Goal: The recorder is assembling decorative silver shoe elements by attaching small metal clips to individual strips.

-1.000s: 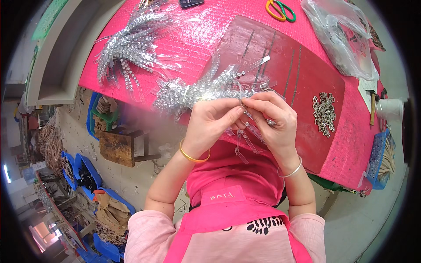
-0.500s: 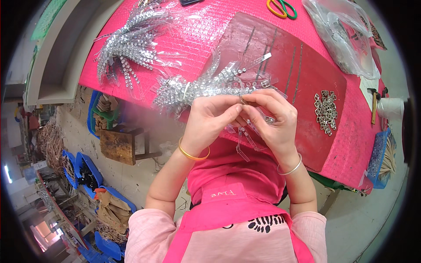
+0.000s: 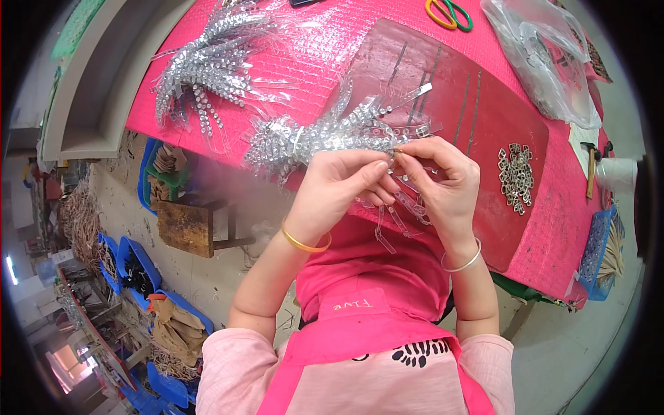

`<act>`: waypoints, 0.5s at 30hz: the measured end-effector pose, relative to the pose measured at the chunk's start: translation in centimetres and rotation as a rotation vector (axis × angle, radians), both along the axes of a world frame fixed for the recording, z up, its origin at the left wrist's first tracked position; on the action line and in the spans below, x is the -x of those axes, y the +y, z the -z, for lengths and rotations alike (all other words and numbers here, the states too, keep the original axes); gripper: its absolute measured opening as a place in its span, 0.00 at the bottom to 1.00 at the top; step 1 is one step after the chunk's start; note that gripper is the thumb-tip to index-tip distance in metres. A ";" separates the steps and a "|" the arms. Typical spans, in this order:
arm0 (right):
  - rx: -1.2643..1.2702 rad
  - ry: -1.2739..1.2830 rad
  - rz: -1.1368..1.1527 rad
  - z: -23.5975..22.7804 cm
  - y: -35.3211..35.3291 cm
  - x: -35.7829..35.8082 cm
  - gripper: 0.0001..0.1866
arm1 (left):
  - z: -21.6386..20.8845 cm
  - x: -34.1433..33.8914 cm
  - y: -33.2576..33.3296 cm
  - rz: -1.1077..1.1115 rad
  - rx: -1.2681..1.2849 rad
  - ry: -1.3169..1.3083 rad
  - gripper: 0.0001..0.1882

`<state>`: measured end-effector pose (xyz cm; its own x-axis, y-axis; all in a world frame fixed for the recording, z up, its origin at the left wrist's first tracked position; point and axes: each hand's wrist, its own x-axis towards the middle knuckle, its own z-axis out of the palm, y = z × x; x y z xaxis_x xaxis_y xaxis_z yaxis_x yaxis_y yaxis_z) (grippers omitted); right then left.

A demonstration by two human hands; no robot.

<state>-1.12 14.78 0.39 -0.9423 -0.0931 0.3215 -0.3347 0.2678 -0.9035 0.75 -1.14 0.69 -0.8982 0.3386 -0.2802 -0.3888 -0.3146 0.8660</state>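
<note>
My left hand [image 3: 351,178] is closed, thumb and forefinger pinching a clear plastic strap at the near edge of the table. Close beside it, my right hand [image 3: 444,176] pinches a small metal piece [image 3: 396,151] that looks like a buckle, mostly hidden by the fingertips. Loose ends of clear straps [image 3: 384,238] hang below both hands. Just beyond the fingers lies a tied bundle of clear straps with silver studs [image 3: 277,146], partly on a dark red board [image 3: 443,90]. On the board's right side is a pile of small metal buckles [image 3: 515,181].
A second studded strap bundle [image 3: 207,66] lies far left on the pink table cover [image 3: 311,62]. Scissors [image 3: 449,15], a clear plastic bag [image 3: 546,69], a hammer [image 3: 591,173] and a blue basket [image 3: 600,256] sit along the far and right sides. A wooden stool [image 3: 185,228] stands left.
My right hand has shifted slightly right, drawing a little away from the left. The small metal piece shows a bit more between the fingertips. My left hand has barely moved.
</note>
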 end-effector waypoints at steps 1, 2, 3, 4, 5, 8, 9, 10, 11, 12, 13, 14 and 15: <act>0.011 -0.016 0.014 -0.1 0.0 0.0 0.04 | 0.1 0.0 0.1 -0.013 0.009 0.034 0.13; 0.011 -0.015 0.016 0.0 0.1 0.0 0.04 | 0.2 -0.1 0.1 -0.025 0.018 0.067 0.12; 0.042 -0.074 -0.014 0.3 0.4 0.1 0.04 | 0.1 0.1 0.1 -0.023 0.017 0.068 0.12; 0.075 -0.135 -0.047 0.5 0.5 0.1 0.04 | 0.2 0.1 0.0 -0.014 0.030 0.076 0.11; 0.076 -0.137 -0.048 0.4 0.4 0.0 0.04 | 0.2 0.2 -0.1 -0.004 0.042 0.084 0.11; 0.131 -0.199 -0.074 0.0 0.4 0.0 0.03 | 0.4 0.2 -0.2 0.006 0.059 0.102 0.10; 0.110 -0.177 -0.065 0.0 0.3 0.0 0.03 | 0.3 0.2 -0.2 0.006 0.059 0.101 0.10; 0.089 -0.156 -0.056 0.0 0.2 0.0 0.04 | 0.3 0.1 -0.1 -0.016 0.075 0.109 0.10; 0.090 -0.157 -0.057 -0.1 0.1 0.0 0.04 | 0.3 0.1 0.1 -0.038 0.092 0.117 0.09; -0.100 0.089 -0.008 -0.1 -0.1 -0.1 0.06 | 0.0 -0.2 0.4 -0.039 0.092 0.116 0.09; -0.292 0.334 0.046 -0.3 -0.2 -0.3 0.08 | -0.7 -0.5 0.8 -0.079 0.291 0.204 0.09; -0.271 0.406 0.026 -0.2 -0.3 -0.6 0.09 | -1.3 -0.8 1.2 -0.118 0.490 0.292 0.08; -0.273 0.405 0.030 -0.2 -0.3 -0.8 0.09 | -1.8 -1.1 1.3 -0.114 0.488 0.293 0.08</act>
<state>-0.33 14.50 0.54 -0.7501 -0.2001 0.6303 -0.6333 0.4920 -0.5974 1.81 0.19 2.48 -0.9851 0.1291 -0.1137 -0.0980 0.1219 0.9877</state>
